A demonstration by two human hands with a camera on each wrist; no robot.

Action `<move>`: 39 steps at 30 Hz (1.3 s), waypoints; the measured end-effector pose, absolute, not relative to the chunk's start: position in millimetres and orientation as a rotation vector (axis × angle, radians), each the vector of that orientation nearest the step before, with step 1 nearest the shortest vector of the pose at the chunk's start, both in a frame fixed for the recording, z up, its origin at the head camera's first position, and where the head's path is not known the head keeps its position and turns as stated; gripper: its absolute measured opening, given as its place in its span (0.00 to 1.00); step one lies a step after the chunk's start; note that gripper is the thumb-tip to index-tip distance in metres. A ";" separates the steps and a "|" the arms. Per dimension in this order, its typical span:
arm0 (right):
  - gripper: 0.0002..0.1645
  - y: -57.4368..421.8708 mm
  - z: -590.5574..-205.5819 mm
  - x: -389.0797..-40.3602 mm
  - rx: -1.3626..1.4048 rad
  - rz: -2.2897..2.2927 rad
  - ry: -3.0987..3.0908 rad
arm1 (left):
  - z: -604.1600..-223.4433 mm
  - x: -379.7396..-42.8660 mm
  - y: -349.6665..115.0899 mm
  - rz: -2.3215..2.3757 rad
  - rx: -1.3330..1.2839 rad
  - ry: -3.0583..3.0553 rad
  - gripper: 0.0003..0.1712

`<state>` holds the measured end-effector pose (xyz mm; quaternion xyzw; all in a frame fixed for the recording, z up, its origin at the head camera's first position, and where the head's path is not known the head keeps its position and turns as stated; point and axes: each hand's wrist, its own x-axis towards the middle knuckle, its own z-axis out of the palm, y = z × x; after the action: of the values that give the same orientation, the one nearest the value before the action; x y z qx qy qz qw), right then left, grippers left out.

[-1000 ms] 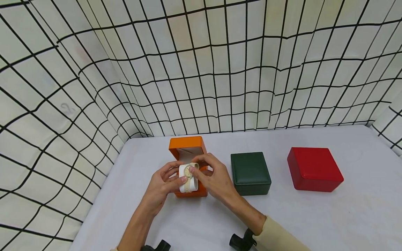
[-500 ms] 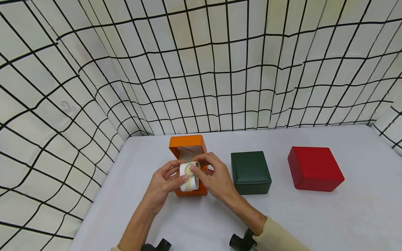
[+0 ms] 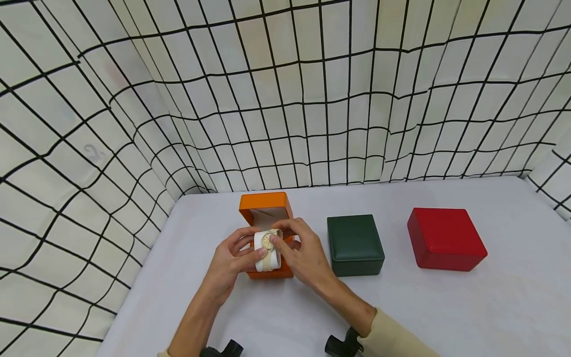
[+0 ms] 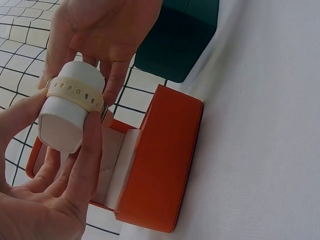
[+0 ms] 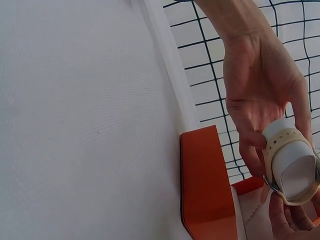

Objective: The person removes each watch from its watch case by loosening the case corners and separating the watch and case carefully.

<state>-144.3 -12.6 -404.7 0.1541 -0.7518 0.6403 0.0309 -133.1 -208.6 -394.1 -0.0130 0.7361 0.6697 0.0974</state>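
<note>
Little shifts: my left hand (image 3: 234, 256) still grips the white roll (image 4: 62, 131), my right hand (image 3: 306, 250) its wristwatch (image 3: 266, 242) (cream-strapped), so both stay outside the orange box (image 3: 264, 202).

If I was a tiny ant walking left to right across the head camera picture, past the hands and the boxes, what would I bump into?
Left hand → watch → right hand → green box → red box.
</note>
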 end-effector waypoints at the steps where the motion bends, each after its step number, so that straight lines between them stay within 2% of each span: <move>1: 0.15 -12.7 -405.0 -144.1 0.474 1.970 -2.316 | -394.1 -133.2 -208.3 1.985 -0.039 2.177 0.31; 32: 0.17 -12.4 -405.3 -140.7 0.458 1.967 -2.320 | -393.2 -131.4 -202.1 2.002 -0.082 2.197 0.32; 39: 0.21 -13.0 -403.4 -138.9 0.454 1.959 -2.347 | -394.2 -131.4 -203.5 2.004 -0.084 2.195 0.32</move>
<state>-138.9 -13.0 -403.4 0.1468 -0.7592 0.6335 0.0256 -131.4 -203.5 -394.2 -0.0282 0.7357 0.6715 0.0840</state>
